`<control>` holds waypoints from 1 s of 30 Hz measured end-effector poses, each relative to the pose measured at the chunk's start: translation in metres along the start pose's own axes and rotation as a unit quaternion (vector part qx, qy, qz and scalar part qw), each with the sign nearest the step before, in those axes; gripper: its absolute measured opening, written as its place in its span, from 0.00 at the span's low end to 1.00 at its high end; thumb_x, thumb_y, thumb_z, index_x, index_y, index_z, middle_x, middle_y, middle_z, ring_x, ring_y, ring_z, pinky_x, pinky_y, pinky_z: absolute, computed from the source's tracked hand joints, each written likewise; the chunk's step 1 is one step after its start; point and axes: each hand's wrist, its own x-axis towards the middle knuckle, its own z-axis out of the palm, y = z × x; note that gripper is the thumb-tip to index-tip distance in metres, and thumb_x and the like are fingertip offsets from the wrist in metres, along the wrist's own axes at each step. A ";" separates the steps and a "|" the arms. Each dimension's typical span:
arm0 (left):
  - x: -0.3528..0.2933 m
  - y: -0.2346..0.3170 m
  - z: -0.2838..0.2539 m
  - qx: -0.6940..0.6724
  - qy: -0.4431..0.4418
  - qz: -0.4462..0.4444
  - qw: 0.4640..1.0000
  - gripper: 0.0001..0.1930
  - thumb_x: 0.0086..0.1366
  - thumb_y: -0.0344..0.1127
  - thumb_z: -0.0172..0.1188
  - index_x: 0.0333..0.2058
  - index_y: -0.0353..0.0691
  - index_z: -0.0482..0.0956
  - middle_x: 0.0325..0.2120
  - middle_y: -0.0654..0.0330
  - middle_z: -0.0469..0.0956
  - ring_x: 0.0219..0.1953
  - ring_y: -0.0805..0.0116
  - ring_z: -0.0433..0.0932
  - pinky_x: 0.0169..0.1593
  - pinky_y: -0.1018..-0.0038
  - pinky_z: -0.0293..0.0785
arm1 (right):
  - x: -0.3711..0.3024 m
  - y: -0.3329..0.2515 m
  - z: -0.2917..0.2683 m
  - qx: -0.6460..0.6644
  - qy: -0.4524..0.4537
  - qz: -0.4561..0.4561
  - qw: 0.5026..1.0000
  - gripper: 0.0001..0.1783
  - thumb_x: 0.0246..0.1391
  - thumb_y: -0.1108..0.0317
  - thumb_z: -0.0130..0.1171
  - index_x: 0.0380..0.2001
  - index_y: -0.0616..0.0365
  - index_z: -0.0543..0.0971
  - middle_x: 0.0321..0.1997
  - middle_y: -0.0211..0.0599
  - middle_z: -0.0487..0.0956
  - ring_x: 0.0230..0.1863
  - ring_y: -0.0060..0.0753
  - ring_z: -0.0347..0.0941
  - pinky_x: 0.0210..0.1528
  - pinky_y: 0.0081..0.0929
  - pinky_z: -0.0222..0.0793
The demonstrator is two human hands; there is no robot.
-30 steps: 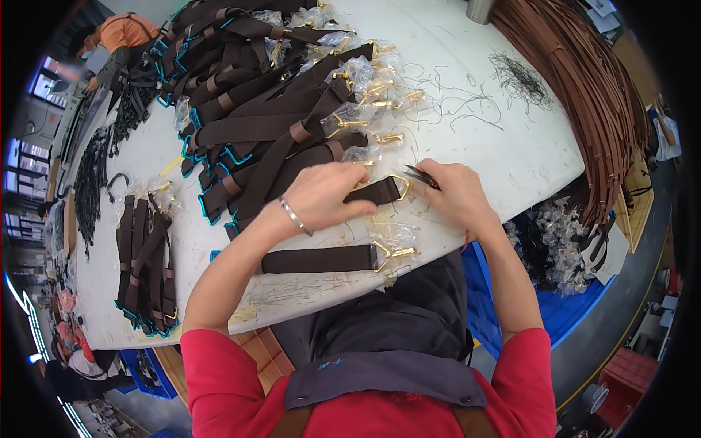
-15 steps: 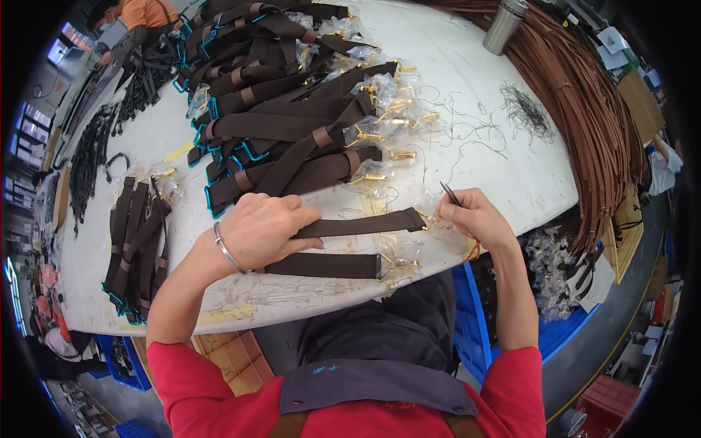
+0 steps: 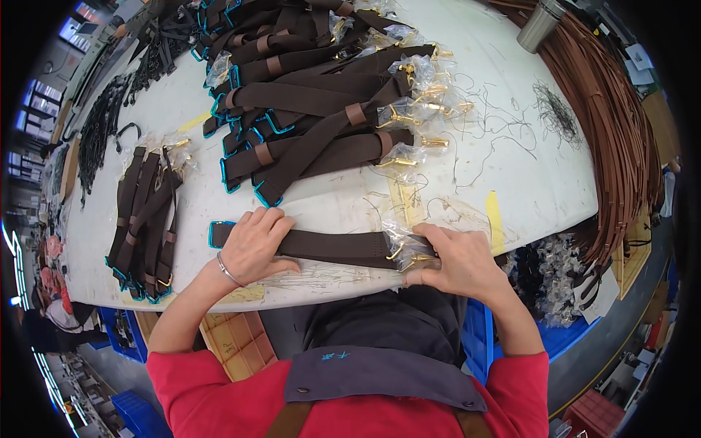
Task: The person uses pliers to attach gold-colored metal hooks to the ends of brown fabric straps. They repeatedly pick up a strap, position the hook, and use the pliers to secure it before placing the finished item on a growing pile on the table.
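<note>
A dark brown webbing strap (image 3: pixel 332 247) lies across the near part of the white table, with a blue-edged buckle (image 3: pixel 219 233) at its left end. My left hand (image 3: pixel 255 247) grips it near that buckle, fingers over the top edge and thumb along the lower one. At the right end, gold hardware (image 3: pixel 409 257) sits in clear plastic wrap. My right hand (image 3: pixel 464 261) is closed around that end, thumb below and fingers above. Its palm side is hidden, so I cannot tell whether the thin pointed tool is there.
Beyond lies a heap of similar straps (image 3: pixel 314 95), and a smaller bundle (image 3: pixel 146 219) is at left. Loose threads (image 3: pixel 558 109) and a metal flask (image 3: pixel 542 25) lie to the right, beside long brown strips (image 3: pixel 599 95). Blue bins (image 3: pixel 478 332) stand below the table edge.
Two straps lay before me; now one shows under my hands, and another lies at the heap's near edge. My right hand moved left and down onto the strap end; its pointed tool no longer shows.
</note>
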 end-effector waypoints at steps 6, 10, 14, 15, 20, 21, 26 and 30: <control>-0.016 -0.012 0.013 -0.108 -0.005 -0.074 0.991 0.24 0.42 0.34 0.63 0.41 0.37 0.68 0.36 0.50 0.71 0.38 0.51 0.71 0.42 0.63 0.66 | 0.002 0.016 0.009 -0.020 -0.046 -0.011 0.999 0.20 0.37 0.60 0.64 0.35 0.56 0.74 0.22 0.40 0.76 0.22 0.44 0.73 0.22 0.35 0.65; -0.018 -0.016 -0.020 -0.127 -0.155 -0.119 0.972 0.15 0.42 0.34 0.58 0.31 0.36 0.72 0.25 0.49 0.74 0.30 0.48 0.74 0.33 0.59 0.68 | 0.019 0.011 0.010 0.143 -0.066 0.040 0.987 0.12 0.35 0.66 0.64 0.23 0.60 0.75 0.15 0.40 0.71 0.17 0.36 0.69 0.22 0.30 0.62; 0.017 -0.040 -0.124 -0.134 -0.081 -0.107 0.982 0.12 0.44 0.37 0.60 0.26 0.35 0.74 0.15 0.51 0.72 0.20 0.54 0.73 0.26 0.65 0.67 | 0.048 0.003 -0.002 0.426 -0.017 0.089 0.900 0.11 0.44 0.71 0.60 0.34 0.63 0.77 0.14 0.19 0.65 0.16 0.10 0.57 0.18 0.13 0.50; 0.022 -0.044 -0.158 -0.044 -0.044 -0.094 0.994 0.12 0.45 0.37 0.61 0.26 0.35 0.75 0.14 0.51 0.72 0.19 0.56 0.72 0.25 0.66 0.67 | 0.060 -0.011 -0.011 0.431 0.001 0.091 0.898 0.13 0.46 0.72 0.58 0.37 0.63 0.76 0.15 0.18 0.64 0.16 0.08 0.55 0.17 0.12 0.48; -0.019 -0.059 -0.265 0.282 0.113 -0.240 0.922 0.13 0.48 0.41 0.61 0.26 0.37 0.75 0.14 0.54 0.72 0.18 0.57 0.72 0.25 0.67 0.67 | 0.100 -0.052 -0.040 0.422 0.081 0.041 0.902 0.18 0.50 0.74 0.53 0.47 0.64 0.73 0.15 0.15 0.60 0.15 0.05 0.51 0.16 0.09 0.44; -0.034 -0.066 -0.263 0.274 0.108 -0.288 0.911 0.14 0.48 0.44 0.62 0.26 0.38 0.75 0.16 0.53 0.73 0.21 0.57 0.73 0.27 0.66 0.68 | 0.099 -0.046 -0.040 0.402 0.067 0.043 0.912 0.17 0.50 0.74 0.54 0.45 0.64 0.73 0.15 0.15 0.60 0.16 0.05 0.51 0.17 0.10 0.44; -0.125 -0.132 -0.127 0.185 -0.032 -0.480 0.857 0.21 0.50 0.53 0.60 0.34 0.41 0.74 0.27 0.50 0.76 0.35 0.50 0.75 0.39 0.60 0.71 | 0.071 -0.001 -0.028 0.333 0.015 0.093 0.938 0.14 0.48 0.73 0.56 0.40 0.64 0.75 0.16 0.16 0.59 0.18 0.08 0.52 0.21 0.12 0.47; -0.184 -0.134 -0.025 0.089 -0.102 -0.559 0.818 0.25 0.51 0.54 0.61 0.37 0.38 0.71 0.35 0.47 0.76 0.37 0.47 0.77 0.41 0.60 0.73 | 0.063 0.020 -0.015 0.328 0.003 0.097 0.939 0.13 0.49 0.71 0.54 0.39 0.64 0.75 0.14 0.16 0.61 0.14 0.08 0.53 0.16 0.11 0.46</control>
